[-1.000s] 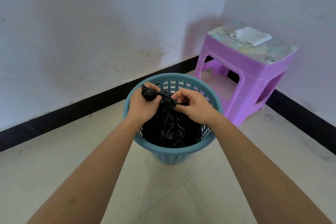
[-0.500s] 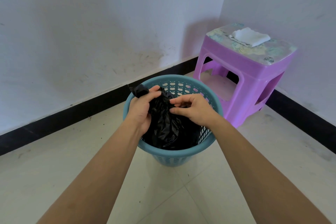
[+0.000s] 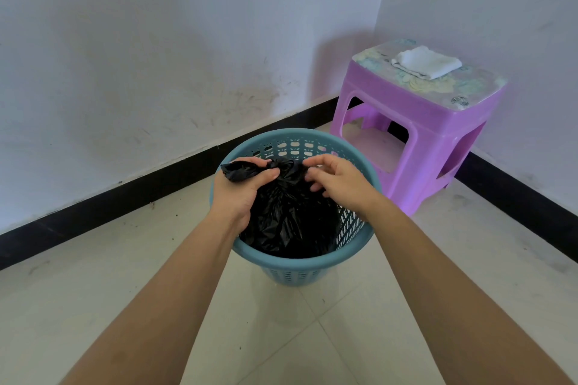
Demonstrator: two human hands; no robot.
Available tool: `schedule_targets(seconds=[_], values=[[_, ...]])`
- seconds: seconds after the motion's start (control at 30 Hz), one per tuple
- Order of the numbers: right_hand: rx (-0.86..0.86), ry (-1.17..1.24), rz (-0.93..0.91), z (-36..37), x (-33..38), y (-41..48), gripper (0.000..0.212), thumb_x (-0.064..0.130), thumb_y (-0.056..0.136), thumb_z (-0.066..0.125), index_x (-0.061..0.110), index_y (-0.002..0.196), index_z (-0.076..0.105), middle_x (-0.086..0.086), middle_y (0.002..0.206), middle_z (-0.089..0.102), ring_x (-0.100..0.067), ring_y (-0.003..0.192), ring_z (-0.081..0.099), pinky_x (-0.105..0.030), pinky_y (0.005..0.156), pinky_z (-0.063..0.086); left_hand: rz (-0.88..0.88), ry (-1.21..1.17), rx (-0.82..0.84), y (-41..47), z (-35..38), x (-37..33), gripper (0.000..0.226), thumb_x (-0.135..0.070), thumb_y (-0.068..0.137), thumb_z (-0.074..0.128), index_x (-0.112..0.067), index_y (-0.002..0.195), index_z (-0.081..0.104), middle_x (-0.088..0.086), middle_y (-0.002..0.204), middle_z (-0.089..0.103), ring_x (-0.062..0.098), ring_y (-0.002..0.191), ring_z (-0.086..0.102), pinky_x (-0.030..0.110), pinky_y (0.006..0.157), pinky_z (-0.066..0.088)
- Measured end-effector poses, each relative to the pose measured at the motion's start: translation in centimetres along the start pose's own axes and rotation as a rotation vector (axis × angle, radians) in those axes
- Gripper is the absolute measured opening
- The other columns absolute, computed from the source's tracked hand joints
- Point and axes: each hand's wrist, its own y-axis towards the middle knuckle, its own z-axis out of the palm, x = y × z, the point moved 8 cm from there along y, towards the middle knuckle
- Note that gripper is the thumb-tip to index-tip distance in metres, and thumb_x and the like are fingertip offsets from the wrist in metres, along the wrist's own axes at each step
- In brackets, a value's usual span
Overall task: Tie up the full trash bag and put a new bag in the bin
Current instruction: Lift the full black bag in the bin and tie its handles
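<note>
Black trash bag [image 3: 287,222] sits inside the blue bin [image 3: 300,262], neck bunched. My left hand [image 3: 240,194] grips the twisted tail. My right hand [image 3: 337,181] curls at the knot, and I can't tell if it's pinching. The knot looks half-made. Lifting out and relining remain. A folded white item [image 3: 427,61] lies on the purple stool [image 3: 416,141], far right.

A bare corner of a home room: scuffed white walls [image 3: 156,40] met a black baseboard [image 3: 125,197] and pale floor tiles [image 3: 93,291], where a purple plastic stool [image 3: 416,109] carrying a folded white cloth [image 3: 427,62] stood beside a blue perforated bin [image 3: 300,262].
</note>
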Motion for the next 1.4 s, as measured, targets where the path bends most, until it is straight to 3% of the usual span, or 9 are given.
schedule_targets(seconds=[0.23, 0.47, 0.67, 0.87, 0.97, 1.03, 1.1, 1.27, 1.4], values=[[0.017, -0.039, -0.269, 0.5, 2.8, -0.7, 0.019, 0.019, 0.094, 0.066, 0.036, 0.104, 0.068, 0.024, 0.076, 0.063, 0.003, 0.067, 0.054, -0.011, 0.070, 0.045, 0.060, -0.004, 0.133, -0.5, 1.5, -1.1, 0.018, -0.002, 0.069, 0.084, -0.014, 0.079, 0.075, 0.014, 0.106, 0.075, 0.029, 0.107, 0.069, 0.049, 0.100, 0.051], [-0.253, -0.525, -0.368, -1.2, 3.2, -0.3, 0.008, 0.034, 0.092, 0.061, 0.031, 0.098, 0.065, 0.009, 0.094, 0.061, -0.014, 0.085, 0.060, -0.037, 0.078, 0.050, -0.079, -0.135, 0.187, -0.5, 3.4, -1.3, 0.026, -0.024, 0.101, 0.053, -0.015, 0.122, 0.063, 0.004, 0.111, 0.075, 0.020, 0.111, 0.068, 0.038, 0.098, 0.050], [-0.232, -0.903, -0.285, -1.6, 1.7, -0.6, 0.012, 0.032, 0.097, 0.048, 0.028, 0.105, 0.057, 0.009, 0.111, 0.060, -0.021, 0.103, 0.059, -0.031, 0.070, 0.035, -0.109, -0.020, -0.096, 0.1, 0.5, -1.3, 0.025, -0.021, 0.106, 0.042, -0.008, 0.119, 0.058, 0.002, 0.059, 0.047, 0.015, 0.062, 0.057, 0.031, 0.074, 0.058], [-0.240, -0.747, -0.230, -1.1, 2.1, -0.7, 0.016, 0.026, 0.098, 0.042, 0.025, 0.110, 0.052, 0.001, 0.112, 0.061, -0.028, 0.098, 0.058, -0.040, 0.081, 0.046, -0.243, 0.024, -0.155, 0.4, 0.2, -1.0, 0.009, -0.007, 0.101, 0.042, -0.007, 0.109, 0.047, -0.001, 0.055, 0.033, 0.009, 0.038, 0.036, 0.029, 0.052, 0.048], [-0.246, -0.488, -0.214, -0.7, 1.8, -1.0, 0.010, 0.024, 0.099, 0.041, 0.027, 0.106, 0.048, 0.000, 0.098, 0.064, -0.024, 0.087, 0.059, -0.041, 0.080, 0.049, -0.076, 0.384, -0.141, 0.7, -0.3, -1.8, 0.049, -0.029, 0.097, 0.053, -0.010, 0.139, 0.036, 0.006, 0.091, 0.063, 0.015, 0.076, 0.064, 0.037, 0.078, 0.054], [-0.289, -0.317, -0.194, -1.1, 1.8, -1.1, 0.011, 0.022, 0.100, 0.041, 0.030, 0.105, 0.047, 0.001, 0.084, 0.063, -0.018, 0.071, 0.057, -0.034, 0.067, 0.047, 0.045, 0.601, -0.079, 0.8, 0.2, -1.9, 0.072, -0.052, 0.093, 0.050, -0.027, 0.153, 0.020, 0.008, 0.138, 0.052, 0.025, 0.126, 0.051, 0.047, 0.108, 0.040], [-0.383, -0.113, -0.177, -2.3, 1.9, -1.0, 0.012, 0.021, 0.101, 0.042, 0.030, 0.106, 0.048, -0.001, 0.080, 0.061, -0.013, 0.061, 0.052, -0.028, 0.061, 0.043, 0.037, 0.648, -0.009, 1.0, 0.6, -1.2, 0.082, -0.073, 0.084, 0.038, -0.037, 0.154, 0.016, 0.008, 0.153, 0.037, 0.029, 0.143, 0.032, 0.051, 0.117, 0.026], [-0.459, 0.221, -0.224, -1.6, 2.4, -0.6, 0.015, 0.031, 0.100, 0.045, 0.026, 0.111, 0.055, -0.004, 0.102, 0.067, -0.019, 0.091, 0.063, -0.041, 0.089, 0.052, -0.106, 0.521, 0.070, 0.4, 2.2, 0.1, 0.070, -0.073, 0.092, 0.028, -0.039, 0.153, 0.024, -0.007, 0.158, 0.034, 0.018, 0.145, 0.031, 0.040, 0.119, 0.022], [-0.350, -0.057, -0.212, 0.2, 1.4, 0.6, 0.030, 0.053, 0.099, 0.036, 0.041, 0.118, 0.056, 0.017, 0.114, 0.064, -0.010, 0.120, 0.054, -0.044, 0.107, 0.039, 0.019, 0.444, -0.019, 0.8, 2.7, -0.8, 0.045, -0.046, 0.101, 0.038, -0.030, 0.142, 0.047, -0.010, 0.140, 0.054, 0.011, 0.128, 0.049, 0.032, 0.109, 0.034]])
